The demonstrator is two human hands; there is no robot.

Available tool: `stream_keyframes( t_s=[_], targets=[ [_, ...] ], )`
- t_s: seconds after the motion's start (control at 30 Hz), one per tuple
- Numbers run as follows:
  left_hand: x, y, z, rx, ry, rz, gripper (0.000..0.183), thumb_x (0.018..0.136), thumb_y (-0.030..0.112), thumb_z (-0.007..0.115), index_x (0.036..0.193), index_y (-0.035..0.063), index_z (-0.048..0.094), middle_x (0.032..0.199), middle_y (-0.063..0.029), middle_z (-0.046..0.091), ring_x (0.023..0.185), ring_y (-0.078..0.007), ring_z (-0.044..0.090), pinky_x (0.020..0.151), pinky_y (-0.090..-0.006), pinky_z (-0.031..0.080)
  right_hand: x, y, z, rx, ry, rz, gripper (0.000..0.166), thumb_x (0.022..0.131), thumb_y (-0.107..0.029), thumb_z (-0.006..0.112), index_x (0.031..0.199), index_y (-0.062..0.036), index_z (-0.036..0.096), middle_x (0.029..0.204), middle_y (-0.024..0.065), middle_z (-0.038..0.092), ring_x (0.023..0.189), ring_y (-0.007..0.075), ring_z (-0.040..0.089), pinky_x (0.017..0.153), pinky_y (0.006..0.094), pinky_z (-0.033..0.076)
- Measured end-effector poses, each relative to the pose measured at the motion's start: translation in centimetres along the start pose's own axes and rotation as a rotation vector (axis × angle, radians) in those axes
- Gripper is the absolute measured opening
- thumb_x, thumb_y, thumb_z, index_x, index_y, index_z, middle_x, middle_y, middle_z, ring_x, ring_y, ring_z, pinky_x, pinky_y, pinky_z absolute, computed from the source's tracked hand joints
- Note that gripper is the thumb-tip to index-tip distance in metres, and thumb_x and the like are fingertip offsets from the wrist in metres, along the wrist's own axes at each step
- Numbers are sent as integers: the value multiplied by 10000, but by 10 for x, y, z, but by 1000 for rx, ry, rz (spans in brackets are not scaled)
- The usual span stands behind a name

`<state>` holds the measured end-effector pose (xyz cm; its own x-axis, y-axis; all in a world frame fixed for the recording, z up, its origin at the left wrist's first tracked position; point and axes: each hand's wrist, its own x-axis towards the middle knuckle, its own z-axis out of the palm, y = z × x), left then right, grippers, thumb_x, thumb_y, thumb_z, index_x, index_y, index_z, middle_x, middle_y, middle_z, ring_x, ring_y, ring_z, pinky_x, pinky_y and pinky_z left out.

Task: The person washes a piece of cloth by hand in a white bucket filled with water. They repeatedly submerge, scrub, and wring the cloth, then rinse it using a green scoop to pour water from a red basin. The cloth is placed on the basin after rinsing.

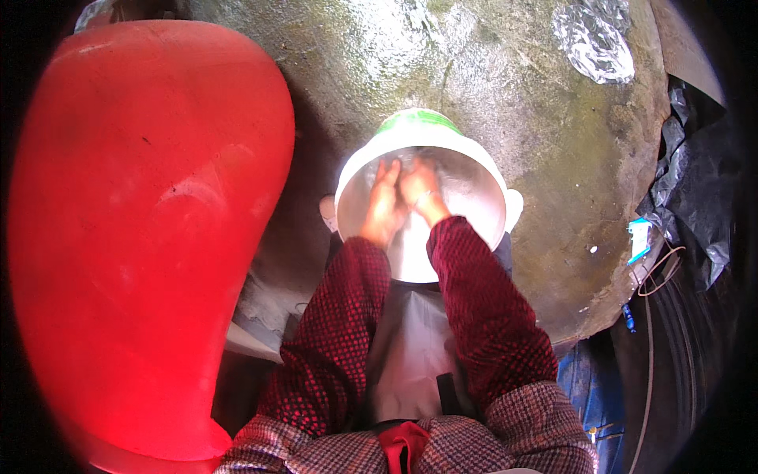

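A round metal basin (408,260) rests on top of a white bucket with a green print (419,120), in front of my body. Inside the basin are both my hands, close together near its far side. My left hand (385,201) has its fingers partly spread. Just right of it, my right hand (421,185) is bent, with its fingers blurred. Whether either hand holds something small cannot be told. Glare and blur hide the contents of the basin.
A large red plastic container (154,237) fills the left side. Wet concrete (551,195) surrounds the bucket. At the top right lies crumpled clear plastic (595,47). Black plastic sheeting (699,178), a blue-and-white packet (639,240) and a thin cord (648,355) are along the right edge.
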<state>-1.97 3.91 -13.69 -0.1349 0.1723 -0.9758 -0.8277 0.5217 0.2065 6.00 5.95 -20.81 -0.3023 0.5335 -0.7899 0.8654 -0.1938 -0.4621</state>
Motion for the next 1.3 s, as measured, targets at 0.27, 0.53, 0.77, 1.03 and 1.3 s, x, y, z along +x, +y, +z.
stream_keyframes(
  t_s=[0.27,0.53,0.77,1.03,1.3],
  targets=[
    [-32,-9,-18,206,-447,349,337,889,233,483,1157,27,483,997,-123,574,844,-204,580,748,-337,501,-96,-62,-51,340,299,-341,185,774,-228,530,794,-49,574,770,145,544,799,323,527,747,401,446],
    [-48,12,12,-181,-78,18,356,909,246,448,1165,0,475,1054,-129,572,938,-219,577,794,-341,505,20,13,-57,195,425,-102,318,857,-238,444,1006,4,588,1029,189,600,946,331,570,866,396,414],
    [-2,-2,5,89,100,40,412,883,337,519,1209,94,455,1115,-103,543,955,-235,562,726,-378,507,25,20,-32,-196,-164,41,270,810,-228,507,953,-17,595,983,225,589,920,338,574,793,426,444],
    [-4,-31,-28,-471,-693,516,420,871,286,522,1211,50,449,1108,-135,537,950,-211,554,790,-356,483,-110,-74,-56,129,227,-254,248,763,-251,562,886,-35,561,733,192,561,687,363,559,610,448,462],
    [-38,8,-7,140,-19,88,293,892,211,500,1084,-9,528,1008,-123,594,822,-218,604,741,-364,502,11,-2,-58,-30,297,122,270,857,-165,424,868,-11,645,934,201,630,899,320,606,734,410,472]
  ],
)
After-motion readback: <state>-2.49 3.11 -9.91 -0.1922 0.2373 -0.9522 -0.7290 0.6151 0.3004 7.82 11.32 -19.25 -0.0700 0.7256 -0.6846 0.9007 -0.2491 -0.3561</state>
